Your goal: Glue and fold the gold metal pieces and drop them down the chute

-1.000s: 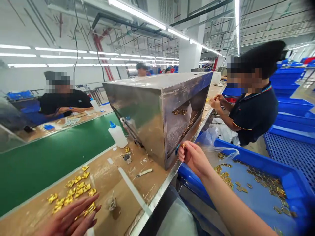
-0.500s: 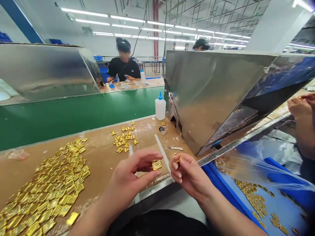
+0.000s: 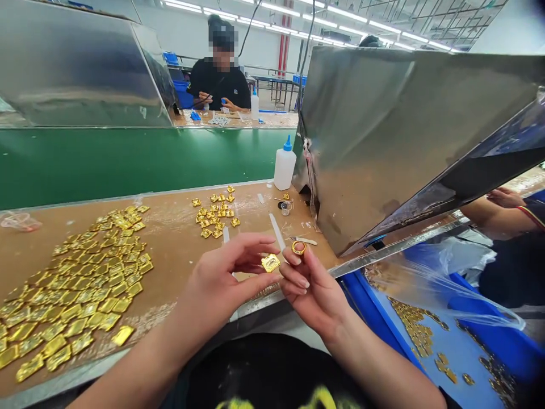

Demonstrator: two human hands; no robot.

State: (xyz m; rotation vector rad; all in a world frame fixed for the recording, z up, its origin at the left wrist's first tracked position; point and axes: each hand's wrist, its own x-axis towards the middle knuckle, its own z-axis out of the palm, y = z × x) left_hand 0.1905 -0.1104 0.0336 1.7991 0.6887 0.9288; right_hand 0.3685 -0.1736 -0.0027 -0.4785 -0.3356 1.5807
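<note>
My left hand [image 3: 236,272] grips a small square gold-coloured metal piece [image 3: 270,262] between thumb and fingers, its raised face towards me. Close to its right, my right hand [image 3: 313,289] pinches a gold-coloured ring [image 3: 298,247] held upright. The two pieces are apart. Beyond my hands a knife-like tool with a pale handle [image 3: 305,240] lies on the brown-covered bench [image 3: 170,255]. A loose group of small gold pieces [image 3: 217,213] sits further back, and a large spread of flat gold pieces [image 3: 80,295] covers the bench at left.
A white bottle with a blue tip [image 3: 285,166] and a small clear cup [image 3: 285,209] stand near a metal hood [image 3: 395,136]. Blue trays [image 3: 443,341] with gold parts are at lower right. A green belt [image 3: 128,165] runs behind; a co-worker [image 3: 219,85] sits across, another person's arm [image 3: 489,213] at right.
The view has tilted down. The ring has turned so its opening shows more, and the square piece has tilted in my left hand. Both hands keep their holds.
</note>
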